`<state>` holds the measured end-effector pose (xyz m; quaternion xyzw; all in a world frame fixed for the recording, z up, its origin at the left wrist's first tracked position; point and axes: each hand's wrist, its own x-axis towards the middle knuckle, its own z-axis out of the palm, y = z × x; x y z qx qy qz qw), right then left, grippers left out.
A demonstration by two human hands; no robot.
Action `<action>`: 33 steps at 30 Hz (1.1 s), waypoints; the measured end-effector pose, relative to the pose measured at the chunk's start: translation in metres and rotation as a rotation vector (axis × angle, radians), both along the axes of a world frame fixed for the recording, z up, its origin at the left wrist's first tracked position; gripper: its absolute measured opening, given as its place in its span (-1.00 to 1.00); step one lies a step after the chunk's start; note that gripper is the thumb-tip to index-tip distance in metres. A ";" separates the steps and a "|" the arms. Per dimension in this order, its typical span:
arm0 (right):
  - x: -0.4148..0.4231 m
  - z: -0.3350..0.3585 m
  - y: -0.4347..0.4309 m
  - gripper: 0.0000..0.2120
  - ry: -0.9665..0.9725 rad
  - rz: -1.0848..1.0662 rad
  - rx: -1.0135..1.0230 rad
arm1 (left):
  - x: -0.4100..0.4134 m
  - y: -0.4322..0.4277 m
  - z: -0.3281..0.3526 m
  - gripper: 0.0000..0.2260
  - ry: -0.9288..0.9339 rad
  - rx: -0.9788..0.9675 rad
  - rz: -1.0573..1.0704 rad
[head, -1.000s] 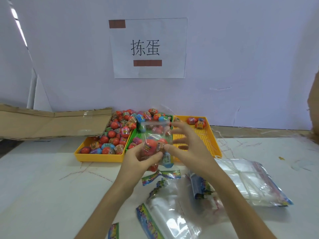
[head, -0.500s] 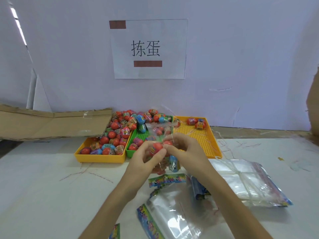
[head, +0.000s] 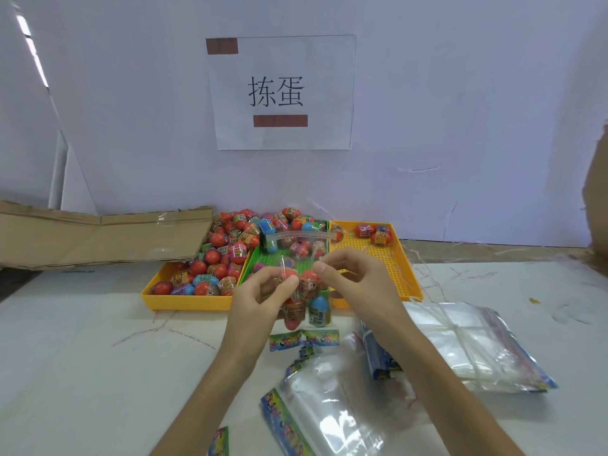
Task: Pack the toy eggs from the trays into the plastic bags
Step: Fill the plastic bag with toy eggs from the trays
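Note:
I hold a clear plastic bag (head: 301,255) upright in front of the trays, with several toy eggs (head: 306,299) inside it, red ones and a blue one. My left hand (head: 263,299) pinches the bag's left side and my right hand (head: 355,281) pinches its right side, just above the eggs. The bag's zip strip curls above my fingers. Behind it, the left yellow tray (head: 184,301) is heaped with eggs, the green tray (head: 283,261) holds more, and the right yellow tray (head: 378,258) has three eggs (head: 373,233) at its far end.
A tied stack of clear bags (head: 467,343) lies at the right. Loose bags with colourful headers (head: 322,416) lie near the table's front edge. Flattened cardboard (head: 98,235) leans at the back left. A paper sign (head: 283,92) hangs on the wall.
The bag with eggs has dropped lower in my hands, and both hands have closed in on its sides above the eggs, bunching the plastic.

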<state>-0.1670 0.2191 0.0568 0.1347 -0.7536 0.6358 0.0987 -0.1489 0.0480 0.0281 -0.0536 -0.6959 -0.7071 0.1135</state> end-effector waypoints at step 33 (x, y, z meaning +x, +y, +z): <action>0.011 -0.008 -0.021 -0.74 -0.097 0.053 -0.053 | 0.004 0.003 0.007 -0.83 0.011 0.145 0.032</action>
